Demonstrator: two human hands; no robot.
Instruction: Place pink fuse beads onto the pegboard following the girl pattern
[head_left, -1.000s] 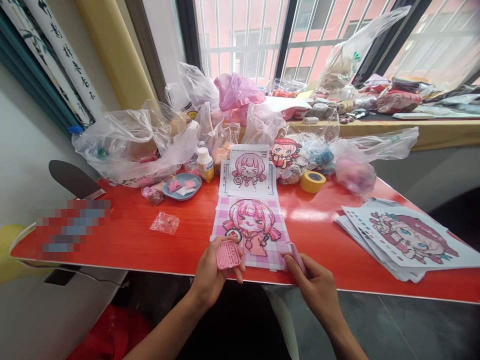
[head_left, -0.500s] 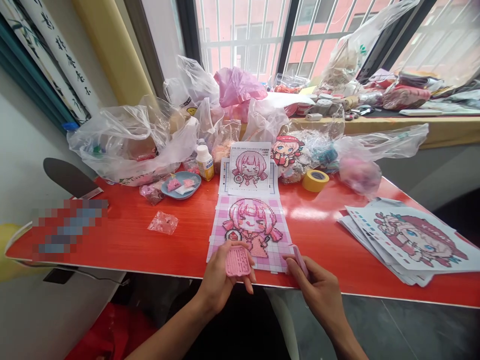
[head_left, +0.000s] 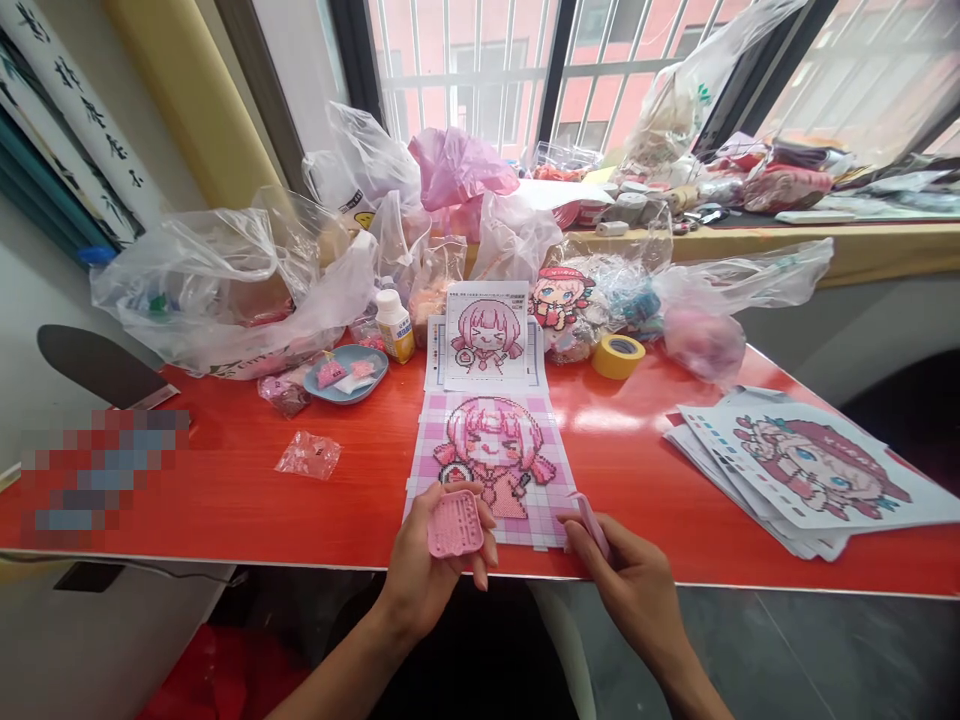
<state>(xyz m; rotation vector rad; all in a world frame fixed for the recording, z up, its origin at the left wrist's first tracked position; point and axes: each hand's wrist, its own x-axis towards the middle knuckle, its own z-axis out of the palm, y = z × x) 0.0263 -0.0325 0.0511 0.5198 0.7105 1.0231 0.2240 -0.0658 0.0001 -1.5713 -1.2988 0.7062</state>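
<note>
My left hand [head_left: 429,560] is closed around a small pink ribbed bead tray [head_left: 454,523], its inner face turned up, with small bits in it that look like beads. It hovers over the near left edge of a pink-and-white gridded board [head_left: 551,505]. A bead picture of a pink-haired cartoon figure [head_left: 491,450] covers much of that board. My right hand [head_left: 626,570] pinches slim pink tweezers [head_left: 592,527] near the board's lower right corner, the bent tip pointing up and left. Behind the board leans a printed pattern sheet [head_left: 487,340] of a similar figure.
Left of the board are a blue plate [head_left: 349,395] with small bead bags, a white bottle [head_left: 394,325] and a clear bag [head_left: 308,456]. Yellow tape [head_left: 618,356] and stuffed plastic bags [head_left: 240,290] line the back. Printed sheets [head_left: 817,465] are stacked at right on the red table [head_left: 360,520].
The whole view has shifted, so things appear farther left. My left hand has moved slightly left relative to the board, and the tray has tilted a little. My right hand keeps the tweezers.
</note>
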